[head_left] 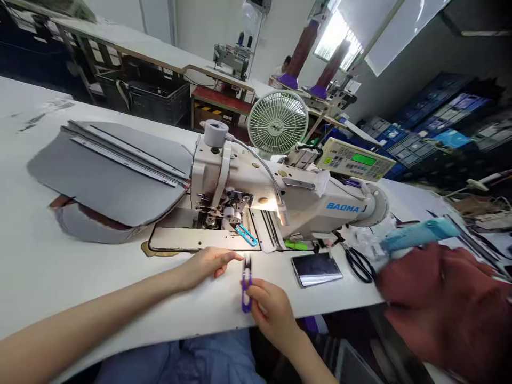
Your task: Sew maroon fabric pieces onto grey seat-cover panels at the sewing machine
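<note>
Purple thread snips [247, 290] stand out over the white tabletop, tips pointing away from me. My right hand [274, 312] is closed round their side. To the left, my left hand [210, 264] has its thumb and index finger pressed together, pointing toward the snips' tips; whatever is between them is too small to make out. Just beyond both hands is the sewing machine [304, 205], its lamp lit over the needle area. Blue snips [246, 234] lie on the machine's bed plate [180, 240]. A grey panel piece [116, 186] with dark-edged strips rests left of the machine.
A phone [317, 269], black scissors [360, 265] and a green tool [296, 245] lie to the right. Dark red fabric [448, 304] hangs over the right edge. Behind the machine are a fan [278, 121], a control panel [356, 160] and thread cones. Another person sits far back.
</note>
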The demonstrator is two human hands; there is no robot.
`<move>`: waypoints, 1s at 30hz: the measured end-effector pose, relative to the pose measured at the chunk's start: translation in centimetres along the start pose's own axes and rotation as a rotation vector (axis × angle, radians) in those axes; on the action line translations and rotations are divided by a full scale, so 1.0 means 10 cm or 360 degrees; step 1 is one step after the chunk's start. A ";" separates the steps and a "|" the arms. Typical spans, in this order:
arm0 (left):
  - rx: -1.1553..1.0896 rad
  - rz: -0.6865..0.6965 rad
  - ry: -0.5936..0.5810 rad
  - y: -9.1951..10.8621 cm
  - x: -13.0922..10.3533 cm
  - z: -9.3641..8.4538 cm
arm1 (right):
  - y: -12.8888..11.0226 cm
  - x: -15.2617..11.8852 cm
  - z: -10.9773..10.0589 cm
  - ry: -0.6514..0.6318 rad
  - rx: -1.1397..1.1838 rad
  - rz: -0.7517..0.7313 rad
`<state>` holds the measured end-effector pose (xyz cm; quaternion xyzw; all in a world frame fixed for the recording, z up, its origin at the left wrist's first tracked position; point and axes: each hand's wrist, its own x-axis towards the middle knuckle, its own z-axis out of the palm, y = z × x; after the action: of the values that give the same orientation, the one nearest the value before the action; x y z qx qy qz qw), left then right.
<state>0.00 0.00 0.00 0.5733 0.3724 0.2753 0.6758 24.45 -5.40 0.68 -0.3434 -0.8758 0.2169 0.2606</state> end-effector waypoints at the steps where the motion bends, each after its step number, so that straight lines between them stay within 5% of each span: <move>1: -0.0001 0.0025 0.0083 0.01 0.02 -0.02 | -0.01 0.14 0.05 -0.0050 0.0179 0.0090; 8: -0.0407 0.0040 0.0649 0.04 0.09 -0.12 | 0.13 1.03 0.38 -0.0055 0.1241 0.0719; 12: -0.0761 0.0107 0.0842 0.02 0.12 -0.10 | 0.36 1.38 0.49 -0.0004 0.0550 0.0597; 20: -0.0512 0.0269 0.1110 -0.02 0.07 0.01 | 0.56 1.49 0.41 -0.0177 -0.0130 0.0345; 24: -0.0502 0.0274 0.1045 -0.02 0.06 -0.01 | 0.66 1.46 0.35 -0.0157 -0.0431 0.0367; 30: 0.0088 0.0228 0.0500 -0.03 0.03 -0.02 | 0.64 1.61 0.40 -0.0112 -0.0811 0.0367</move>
<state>0.00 0.24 -0.32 0.5667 0.4391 0.3988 0.5718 15.04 9.66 -1.03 -0.4876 -0.8658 0.0298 0.1088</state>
